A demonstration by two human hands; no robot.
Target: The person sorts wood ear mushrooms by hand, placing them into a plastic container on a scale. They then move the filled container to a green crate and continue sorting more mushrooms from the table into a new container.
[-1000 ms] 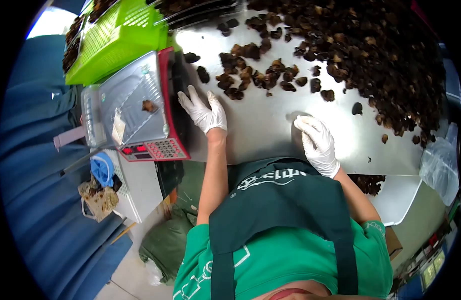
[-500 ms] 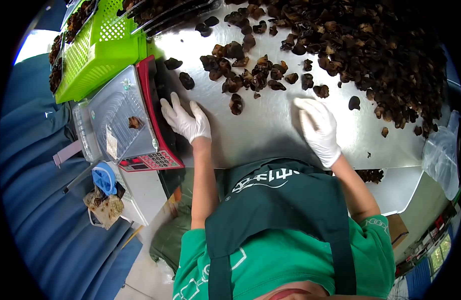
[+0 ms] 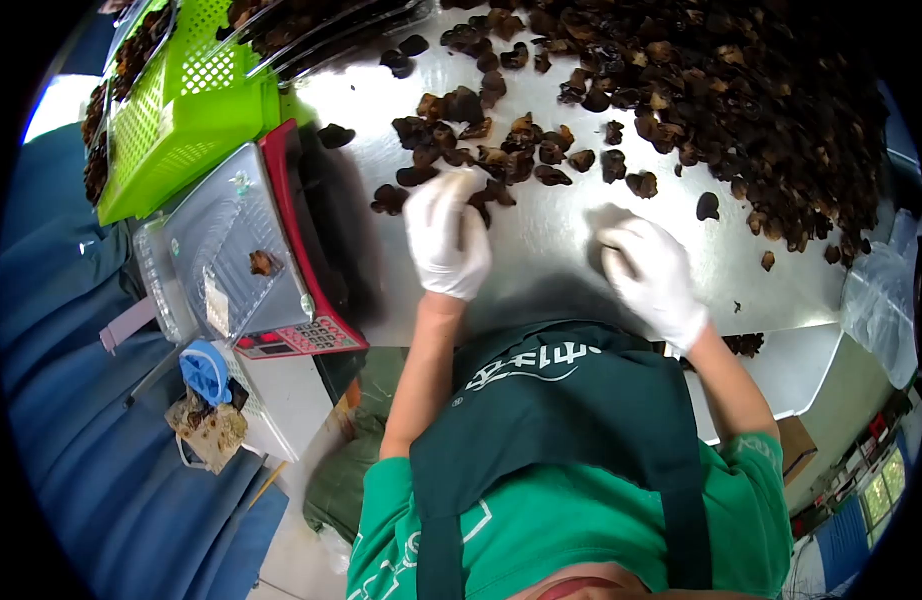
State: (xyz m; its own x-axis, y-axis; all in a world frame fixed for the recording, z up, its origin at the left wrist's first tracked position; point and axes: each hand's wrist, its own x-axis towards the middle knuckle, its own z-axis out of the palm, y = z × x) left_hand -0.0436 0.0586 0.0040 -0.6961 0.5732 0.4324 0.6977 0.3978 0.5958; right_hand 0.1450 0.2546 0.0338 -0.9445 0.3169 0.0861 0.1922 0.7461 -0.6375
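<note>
Dark brown, crinkled pieces that look like dried wood ear mushroom point(image 3: 521, 135) lie loosely grouped on a shiny metal table point(image 3: 541, 235). My left hand point(image 3: 446, 240), in a white glove, is at the near edge of this group. Its fingers reach out among the pieces, with the thumb a little apart; I see no piece held. My right hand point(image 3: 656, 275), gloved too, rests low over the table further right. Its fingers are curled in, and whatever may be inside them is hidden.
A big heap of the same mushroom point(image 3: 751, 110) covers the table's far right. On the left stands a red scale point(image 3: 301, 338) with a clear plastic tray point(image 3: 231, 245) on it, holding one small piece. Behind it is a green basket point(image 3: 186, 130). A clear plastic bag point(image 3: 886, 310) hangs at right.
My left hand has moved right, away from the scale, to the loose pieces, and a piece near it has shifted toward the group. My right hand has moved slightly nearer me and its fingers have curled.
</note>
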